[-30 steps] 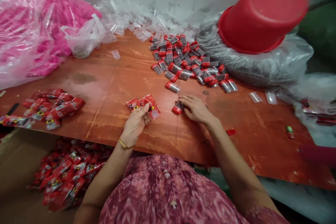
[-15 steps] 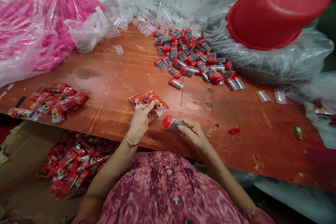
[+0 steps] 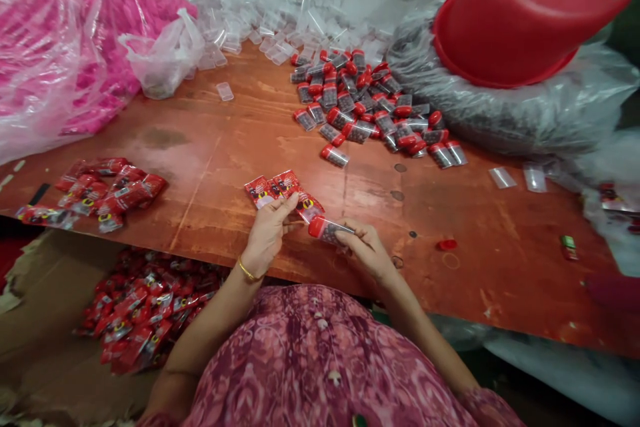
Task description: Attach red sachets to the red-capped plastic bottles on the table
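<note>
My left hand (image 3: 270,230) pinches several printed red plastic packets (image 3: 285,188) fanned out over the table's front part. My right hand (image 3: 367,248) grips a small clear container (image 3: 327,230) with a red cap and dark contents. The capped end points left and meets the lower edge of the nearest packet; whether it is inside the packet I cannot tell. Beyond my hands lies a heap of the same red-capped containers (image 3: 345,97). To the left, a small pile of filled red packets (image 3: 113,190) rests near the table's front edge.
Clear empty containers (image 3: 280,50) are heaped along the wall. A large red tub (image 3: 510,20) stands upside down on a bulging plastic bag (image 3: 480,120). Pink goods in a bag (image 3: 75,33) fill the back left. Below the table edge, a carton (image 3: 45,320) holds many red packets. A loose red cap (image 3: 447,245) lies right.
My right hand has brought the container slightly left and up, so its red cap now meets the packet's edge. My left hand has stayed nearly still with the packets.
</note>
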`<state>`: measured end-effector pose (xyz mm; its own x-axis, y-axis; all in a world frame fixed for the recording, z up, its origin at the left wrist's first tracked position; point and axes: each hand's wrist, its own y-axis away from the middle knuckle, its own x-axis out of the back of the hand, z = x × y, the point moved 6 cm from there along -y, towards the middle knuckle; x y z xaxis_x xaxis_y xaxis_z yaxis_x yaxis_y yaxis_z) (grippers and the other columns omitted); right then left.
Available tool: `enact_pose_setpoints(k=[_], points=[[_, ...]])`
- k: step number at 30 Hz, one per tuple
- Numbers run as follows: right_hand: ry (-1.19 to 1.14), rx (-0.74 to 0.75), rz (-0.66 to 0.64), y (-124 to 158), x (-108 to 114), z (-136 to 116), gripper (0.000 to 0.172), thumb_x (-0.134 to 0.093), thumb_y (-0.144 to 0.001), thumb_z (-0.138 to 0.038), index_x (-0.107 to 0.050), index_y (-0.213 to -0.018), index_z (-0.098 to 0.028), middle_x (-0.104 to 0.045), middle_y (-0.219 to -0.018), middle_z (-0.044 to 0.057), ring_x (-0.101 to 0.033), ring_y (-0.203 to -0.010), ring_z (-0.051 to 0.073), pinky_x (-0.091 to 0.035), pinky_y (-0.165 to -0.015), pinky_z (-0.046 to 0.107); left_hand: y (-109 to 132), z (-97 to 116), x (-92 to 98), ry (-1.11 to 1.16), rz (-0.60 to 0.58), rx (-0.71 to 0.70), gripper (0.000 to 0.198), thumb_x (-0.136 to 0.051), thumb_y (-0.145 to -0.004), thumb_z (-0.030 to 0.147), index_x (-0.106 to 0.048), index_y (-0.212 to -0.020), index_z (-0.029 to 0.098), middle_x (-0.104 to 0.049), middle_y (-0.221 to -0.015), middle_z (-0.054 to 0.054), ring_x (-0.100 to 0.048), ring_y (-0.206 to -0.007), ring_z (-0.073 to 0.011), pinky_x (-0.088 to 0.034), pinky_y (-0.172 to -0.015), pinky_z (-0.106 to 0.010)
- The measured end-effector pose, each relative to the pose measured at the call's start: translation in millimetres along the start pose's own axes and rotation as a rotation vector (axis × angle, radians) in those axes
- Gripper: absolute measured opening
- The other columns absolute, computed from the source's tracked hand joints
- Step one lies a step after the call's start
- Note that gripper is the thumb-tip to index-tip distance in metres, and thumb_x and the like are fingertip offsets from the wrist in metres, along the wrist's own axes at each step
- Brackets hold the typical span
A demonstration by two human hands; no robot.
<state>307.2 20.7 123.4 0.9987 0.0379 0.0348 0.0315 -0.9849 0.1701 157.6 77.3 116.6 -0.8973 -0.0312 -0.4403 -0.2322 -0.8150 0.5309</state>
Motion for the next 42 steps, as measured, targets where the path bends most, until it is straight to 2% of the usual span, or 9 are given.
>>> enact_pose_setpoints(k=[6, 11, 15, 22, 29, 32, 38, 40, 42], points=[[-0.082, -0.018, 0.025, -2.0, -1.7, 5.7, 0.025, -0.058, -0.072, -0.042, -0.058, -0.064, -0.019, -0.047, -0.051, -0.004, -0.038, -0.045, 0.009, -0.03, -0.043, 0.021, 0.5, 1.4, -2.5, -0.032, -0.003, -0.036, 0.038, -0.084, -0.047, 0.041, -0.066, -0.066, 0.013, -0.069, -0.065, -0.002, -0.061, -0.056, -0.0114, -0.051, -0.055, -0.022], [-0.128, -0.07, 0.065, -1.4, -7.2, 16.2, 0.028, -0.057, -0.074, -0.046, -0.056, -0.067, -0.019, -0.044, -0.048, -0.006, -0.038, -0.041, 0.008, -0.03, -0.04, 0.021, 1.9, -1.2, -9.4, 0.05, -0.001, -0.1, 0.04, -0.087, -0.04, 0.036, -0.066, -0.068, 0.015, -0.068, -0.066, 0.001, -0.06, -0.058, -0.0093, -0.049, -0.058, -0.02], [-0.127, -0.012, 0.096, -2.9, -12.7, 11.9, 0.031, -0.058, -0.074, -0.05, -0.056, -0.071, -0.019, -0.044, -0.049, -0.006, -0.035, -0.041, 0.007, -0.027, -0.039, 0.021, 1.4, -6.0, -11.2, 0.053, 0.016, -0.144, 0.042, -0.088, -0.036, 0.031, -0.065, -0.067, 0.014, -0.068, -0.068, 0.002, -0.06, -0.061, -0.0088, -0.049, -0.064, -0.021], [-0.17, 0.025, 0.268, -6.0, -17.9, 17.0, 0.033, -0.054, -0.078, -0.052, -0.055, -0.084, -0.02, -0.045, -0.056, -0.007, -0.035, -0.042, 0.006, -0.027, -0.038, 0.02, 3.4, -14.7, -13.8, 0.162, 0.024, -0.093, 0.045, -0.088, -0.037, 0.028, -0.065, -0.073, 0.014, -0.07, -0.071, 0.0, -0.062, -0.063, -0.0094, -0.048, -0.066, -0.02], [-0.235, 0.006, 0.157, -14.5, -30.5, 17.4, 0.036, -0.053, -0.077, -0.056, -0.052, -0.084, -0.021, -0.042, -0.056, -0.007, -0.032, -0.041, 0.006, -0.026, -0.038, 0.02, -2.0, -10.2, -15.4, 0.192, -0.034, -0.148, 0.032, -0.083, -0.051, 0.028, -0.065, -0.074, 0.015, -0.067, -0.07, 0.002, -0.06, -0.062, -0.0082, -0.048, -0.066, -0.021], [-0.196, 0.016, 0.164, -17.9, -28.1, 16.2, 0.034, -0.051, -0.079, -0.055, -0.052, -0.083, -0.021, -0.042, -0.057, -0.007, -0.032, -0.043, 0.007, -0.028, -0.04, 0.02, -6.2, -6.2, -14.4, 0.156, -0.036, -0.171, 0.03, -0.084, -0.049, 0.026, -0.064, -0.069, 0.015, -0.066, -0.067, 0.002, -0.059, -0.061, -0.0083, -0.048, -0.066, -0.021], [-0.014, 0.132, 0.154, -18.0, -37.9, 13.3, 0.029, -0.049, -0.084, -0.048, -0.055, -0.087, -0.02, -0.051, -0.068, -0.002, -0.044, -0.058, 0.01, -0.038, -0.054, 0.023, -9.2, -3.3, -12.0, 0.172, -0.021, -0.178, 0.033, -0.083, -0.05, 0.026, -0.066, -0.075, 0.014, -0.068, -0.071, 0.0, -0.063, -0.068, -0.0118, -0.048, -0.069, -0.024], [-0.07, 0.121, 0.16, -16.9, -43.2, 15.2, 0.031, -0.049, -0.084, -0.05, -0.054, -0.089, -0.02, -0.051, -0.068, -0.002, -0.044, -0.057, 0.01, -0.039, -0.052, 0.023, -8.6, -5.3, -11.1, 0.169, -0.003, -0.178, 0.035, -0.085, -0.047, 0.025, -0.067, -0.075, 0.013, -0.069, -0.071, 0.0, -0.064, -0.07, -0.0129, -0.049, -0.071, -0.024], [-0.188, 0.062, 0.126, -17.0, -48.6, 18.7, 0.033, -0.048, -0.083, -0.054, -0.051, -0.087, -0.021, -0.046, -0.062, -0.005, -0.037, -0.046, 0.008, -0.036, -0.044, 0.022, -8.1, -8.6, -11.8, 0.121, -0.02, -0.151, 0.033, -0.085, -0.047, 0.025, -0.068, -0.072, 0.012, -0.069, -0.069, -0.001, -0.064, -0.066, -0.0126, -0.049, -0.068, -0.024]])
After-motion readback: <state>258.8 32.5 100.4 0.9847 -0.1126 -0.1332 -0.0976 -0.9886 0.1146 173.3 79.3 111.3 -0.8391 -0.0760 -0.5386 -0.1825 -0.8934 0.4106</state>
